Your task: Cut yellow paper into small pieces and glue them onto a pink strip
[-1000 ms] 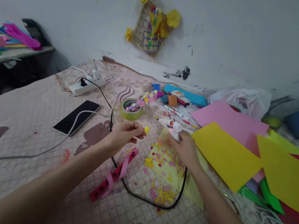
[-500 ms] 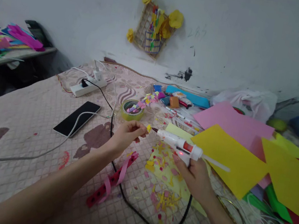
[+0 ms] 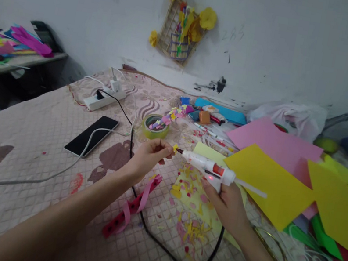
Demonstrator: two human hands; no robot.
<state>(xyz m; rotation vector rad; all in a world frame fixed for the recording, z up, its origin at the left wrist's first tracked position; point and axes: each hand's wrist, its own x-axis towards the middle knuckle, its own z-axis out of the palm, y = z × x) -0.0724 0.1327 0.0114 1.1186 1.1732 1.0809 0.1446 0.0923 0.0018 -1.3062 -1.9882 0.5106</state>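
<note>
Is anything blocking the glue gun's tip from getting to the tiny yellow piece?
Nothing visible is: the glue gun in the right hand has its dark tip right by the yellow piece in the left hand. I can't tell whether they touch.

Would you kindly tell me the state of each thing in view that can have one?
Glue gun: held in right hand, red light on
Glue stick: protruding from its rear
Yellow piece: pinched by left hand
Phone: flat, screen dark
Power strip: plugs inserted
Tape roll: lying flat
Pink ribbon: curled
</note>
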